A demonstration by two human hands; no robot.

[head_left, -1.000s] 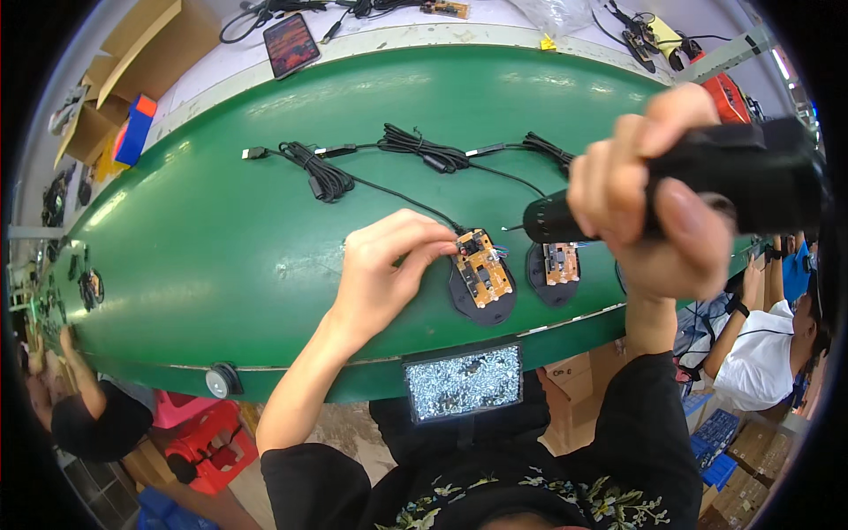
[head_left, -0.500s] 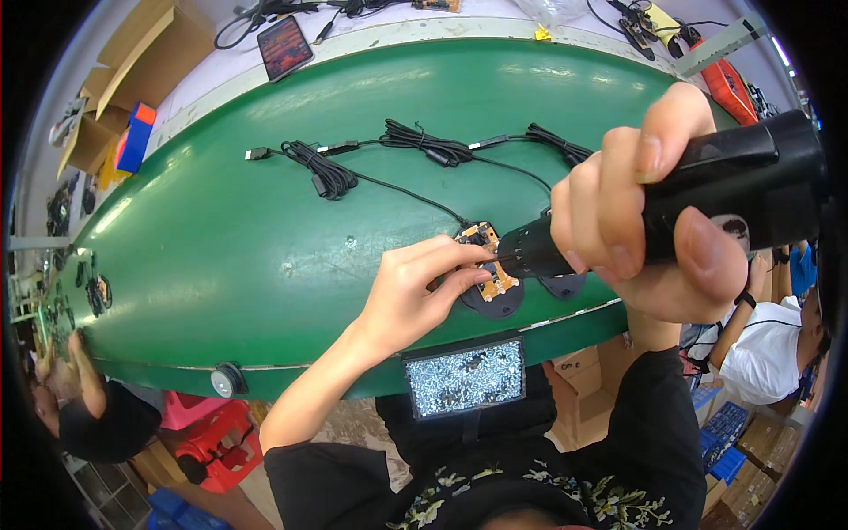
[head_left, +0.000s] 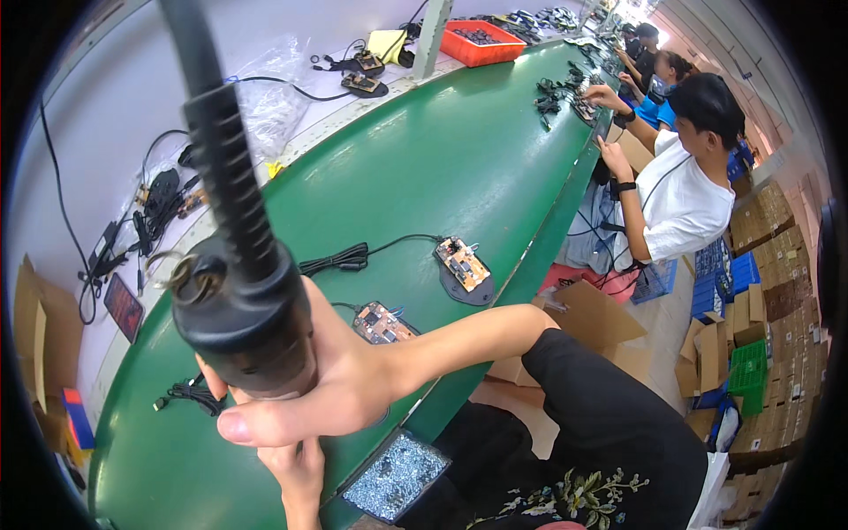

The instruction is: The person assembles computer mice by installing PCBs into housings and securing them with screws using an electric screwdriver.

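My right hand [head_left: 344, 380] is wrapped around a black electric screwdriver [head_left: 238, 327], which looms large in front. Its ribbed cord sleeve [head_left: 230, 168] rises from the top end. Below it is my left hand [head_left: 296, 464], its fingers mostly hidden behind the right hand and the tool; whatever it touches is also out of sight. Just beyond my right wrist lies a brown circuit board [head_left: 380, 323], partly covered by my arm. Farther right, another circuit board [head_left: 464, 263] sits on a dark rounded base [head_left: 465, 290], with a bundled black cable [head_left: 340, 258] running from it.
The green work surface [head_left: 397, 190] stretches toward the far right. A tray of small bright screws [head_left: 393, 477] is at its near edge. A red bin [head_left: 481, 44] stands at the back. Co-workers sit along the right side, the nearest in a white shirt [head_left: 689, 199]. Cartons [head_left: 596, 318] stand below.
The view has swung to the right, bringing the co-workers in. The screwdriver, earlier pointing at the board by my left fingers, now appears upright and nearer, hiding those fingers.
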